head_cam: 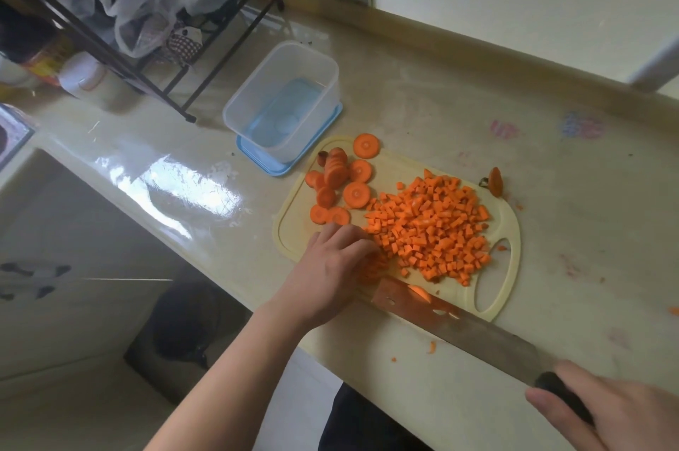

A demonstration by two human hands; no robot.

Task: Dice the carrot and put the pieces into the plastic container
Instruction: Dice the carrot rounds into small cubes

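A pale yellow cutting board (512, 226) lies on the counter. A big heap of diced carrot (433, 226) covers its middle. Several round carrot slices (340, 180) lie at its far left corner. My left hand (336, 263) rests on the board's near left part with curled fingers pressing down on carrot strips, mostly hidden beneath it. My right hand (610, 414) grips the black handle of a cleaver (452, 318), whose blade lies low across the board's near edge with a carrot bit stuck to it. The clear plastic container (283, 97) stands empty beyond the board.
The container sits on its blue lid (257, 160). A carrot end (496, 181) lies off the board's far edge. A black wire rack (154, 57) with bags and jars stands at the back left. The counter's front edge drops off near my left arm.
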